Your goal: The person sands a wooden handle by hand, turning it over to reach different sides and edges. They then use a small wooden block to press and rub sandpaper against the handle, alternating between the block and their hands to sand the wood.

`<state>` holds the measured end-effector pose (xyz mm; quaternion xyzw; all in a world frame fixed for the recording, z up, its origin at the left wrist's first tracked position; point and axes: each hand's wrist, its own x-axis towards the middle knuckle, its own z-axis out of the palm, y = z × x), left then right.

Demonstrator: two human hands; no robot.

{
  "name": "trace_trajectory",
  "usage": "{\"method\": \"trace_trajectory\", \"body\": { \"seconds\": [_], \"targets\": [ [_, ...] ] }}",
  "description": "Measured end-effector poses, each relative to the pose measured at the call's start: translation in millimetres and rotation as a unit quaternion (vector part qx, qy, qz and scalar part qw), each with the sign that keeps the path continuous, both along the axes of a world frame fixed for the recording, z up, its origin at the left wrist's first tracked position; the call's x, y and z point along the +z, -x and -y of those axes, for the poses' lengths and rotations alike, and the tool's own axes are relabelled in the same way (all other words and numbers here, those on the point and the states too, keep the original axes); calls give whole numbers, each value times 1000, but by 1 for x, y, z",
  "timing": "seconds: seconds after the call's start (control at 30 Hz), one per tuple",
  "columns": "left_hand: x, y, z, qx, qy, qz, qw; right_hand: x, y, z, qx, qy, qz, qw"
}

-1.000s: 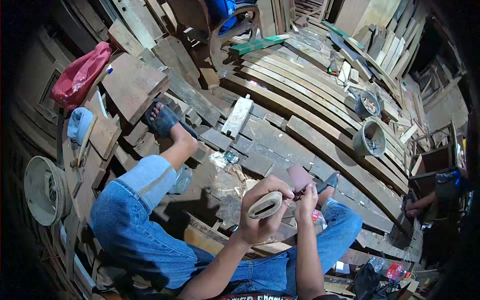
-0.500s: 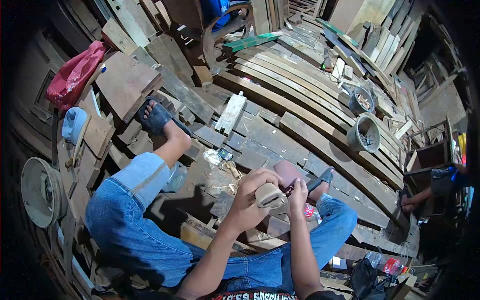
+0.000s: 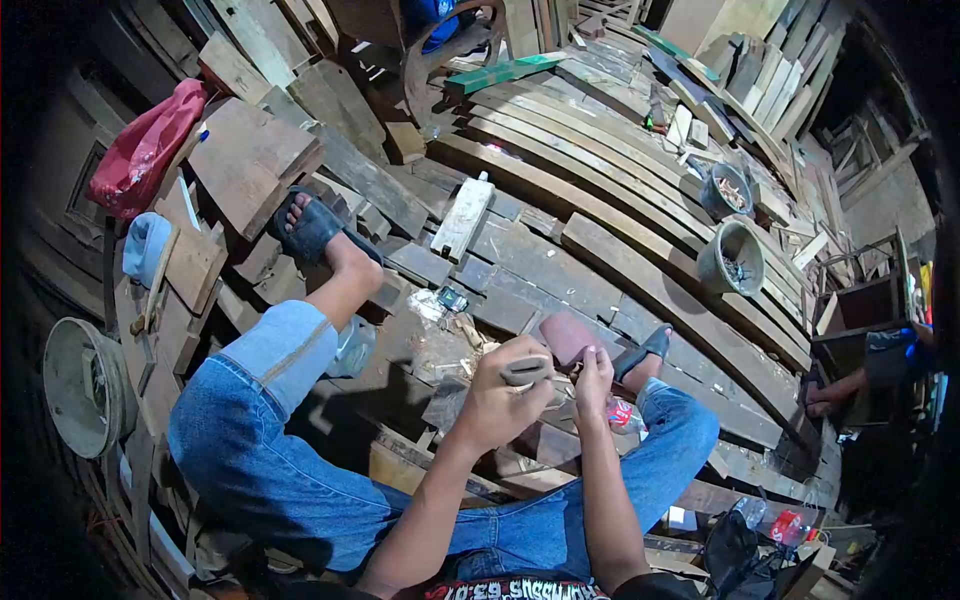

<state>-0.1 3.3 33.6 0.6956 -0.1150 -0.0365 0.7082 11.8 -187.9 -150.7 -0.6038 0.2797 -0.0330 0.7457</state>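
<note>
Fingers of my left hand (image 3: 505, 405) are wrapped round a brown wooden piece (image 3: 526, 371) that has a dark slot in its end facing up. To its right, my right hand (image 3: 593, 380) pinches the lower edge of a reddish-brown flat sheet (image 3: 565, 340). The two hands are close to each other, above the floor between my legs. Wood shavings (image 3: 462, 340) lie on the boards just beyond my left hand.
A long thick beam (image 3: 660, 300) and stacked planks run across the floor ahead. Two buckets (image 3: 730, 258) (image 3: 725, 192) stand at the right. A pale block (image 3: 463, 220) lies ahead. At the far right is another person's foot (image 3: 835, 392).
My left hand has turned the wooden piece, so its slotted end faces up more, and shifted it slightly left and up. The reddish sheet shows more fully, slightly further left.
</note>
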Motion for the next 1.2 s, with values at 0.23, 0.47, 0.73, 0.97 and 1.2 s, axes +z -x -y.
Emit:
{"method": "trace_trajectory", "body": {
  "seconds": [0.23, 0.47, 0.73, 0.97, 1.2],
  "targets": [
    [-18, -5, 10, 144, 138, -202, 959, -7, -1, 2, -9, 25, 2, 1000],
    [-30, -7, 14, 180, 126, -213, 952, -4, -2, 0, -3, 42, 19, 999],
    [-50, -7, 15, 158, 150, -254, 942, 17, -4, -4, -51, 87, 96, 990],
    [-60, -9, 15, 224, 77, -145, 961, 40, 1, -8, -75, 120, 163, 976],
    [-61, -7, 17, 200, 44, -147, 968, 38, 3, -5, -66, -5, 167, 984]
  ]
}}
